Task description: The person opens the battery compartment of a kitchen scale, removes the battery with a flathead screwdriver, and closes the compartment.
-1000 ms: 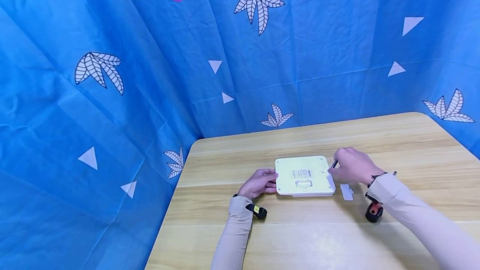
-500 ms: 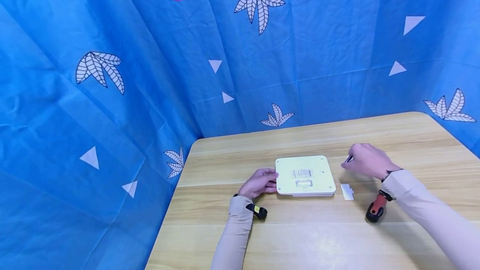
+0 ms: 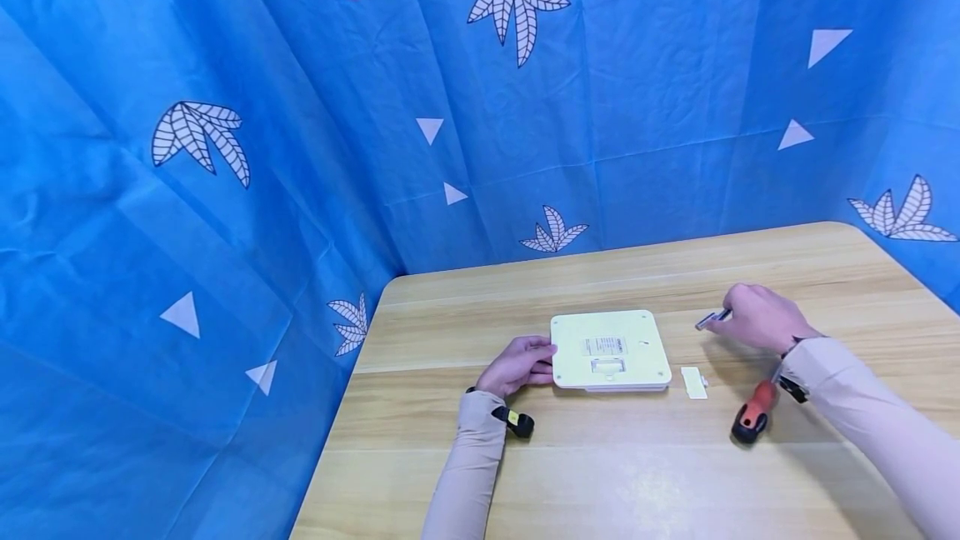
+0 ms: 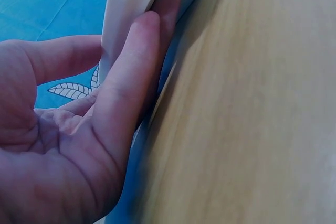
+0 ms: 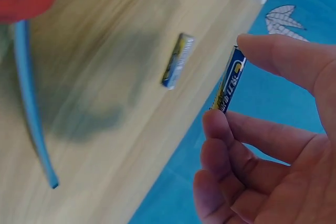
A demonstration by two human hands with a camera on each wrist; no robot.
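Observation:
My left hand (image 3: 517, 367) grips the left edge of a flat white device (image 3: 573, 332), thumb on top and fingers underneath. The device lies back side up, showing a printed label and an uncovered battery compartment (image 3: 607, 366). To its right, my right hand (image 3: 765, 319) pinches a slim battery (image 5: 229, 80) between thumb and fingertips. A second battery (image 5: 177, 61) lies on the table just beyond those fingertips. Beside the device's lower right corner is a small white battery cover (image 3: 694, 383).
A screwdriver (image 3: 752, 413) with a red and black handle lies near my right wrist; its blue shaft (image 5: 34, 108) shows in the right wrist view. The wooden table (image 3: 600, 465) reaches back to a blue patterned curtain (image 3: 645, 90).
My right hand has moved right, away from the device's right edge, and a battery now shows lying left of its fingertips. More of the screwdriver is uncovered. The left hand stays put.

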